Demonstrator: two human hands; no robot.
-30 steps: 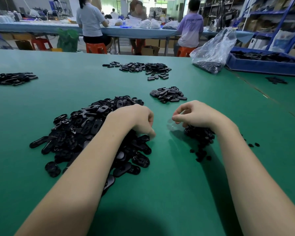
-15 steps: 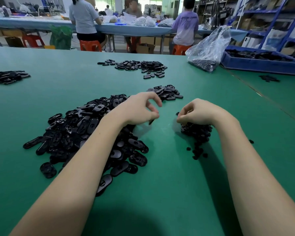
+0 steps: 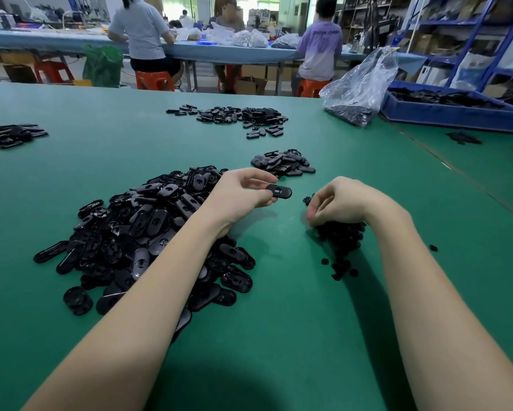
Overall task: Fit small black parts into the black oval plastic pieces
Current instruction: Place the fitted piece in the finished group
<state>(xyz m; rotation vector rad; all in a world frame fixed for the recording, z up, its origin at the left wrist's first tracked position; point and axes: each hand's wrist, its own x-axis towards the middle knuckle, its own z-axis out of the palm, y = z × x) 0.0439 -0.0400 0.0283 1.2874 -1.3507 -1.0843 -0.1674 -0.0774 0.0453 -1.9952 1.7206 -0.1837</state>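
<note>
Left hand [image 3: 243, 192] has lifted off the pile, now pinching one oval piece [image 3: 279, 191] above the tabletop [image 3: 279, 321] — right hand [image 3: 338, 203], fingers curled, digs among small parts [image 3: 341, 238] — fitting comes next.

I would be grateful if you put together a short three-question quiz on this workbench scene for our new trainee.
1. True or false: the left hand pinches a black oval piece above the green table.
2. The right hand is over which heap? A. the big pile of oval pieces B. the small black parts C. the clear plastic bag
3. Fill in: the small stack of oval pieces lies ____ the hands, farther from the camera.

Key
1. True
2. B
3. beyond
</note>
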